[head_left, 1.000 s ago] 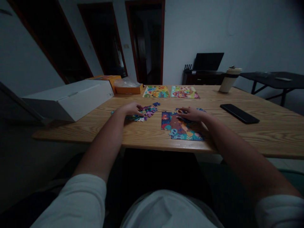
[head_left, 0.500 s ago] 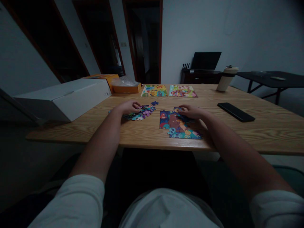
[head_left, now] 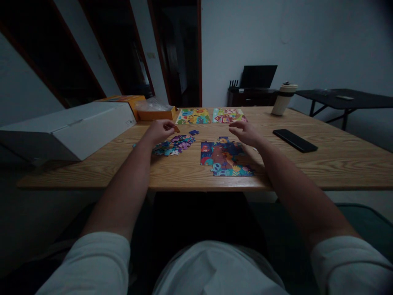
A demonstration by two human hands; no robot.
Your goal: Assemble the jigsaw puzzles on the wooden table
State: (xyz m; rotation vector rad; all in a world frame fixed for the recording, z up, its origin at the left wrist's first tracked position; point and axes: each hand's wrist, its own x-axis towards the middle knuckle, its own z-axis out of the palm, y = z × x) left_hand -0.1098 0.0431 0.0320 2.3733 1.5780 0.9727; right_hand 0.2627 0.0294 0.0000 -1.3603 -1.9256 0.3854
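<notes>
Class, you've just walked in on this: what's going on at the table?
A person is at a wooden table with a jigsaw. The left hand pinches a brownish piece near a heap of loose pieces. The right hand is by the far right corner of the partly joined puzzle, with no piece visible in it. The puzzle's outline is uneven, with gaps left.

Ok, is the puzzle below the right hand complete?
Incomplete: the puzzle has a ragged upper edge; loose pieces lie heaped beside it.

Head-worn view, looking forward and down, table (head_left: 181,174) close
</notes>
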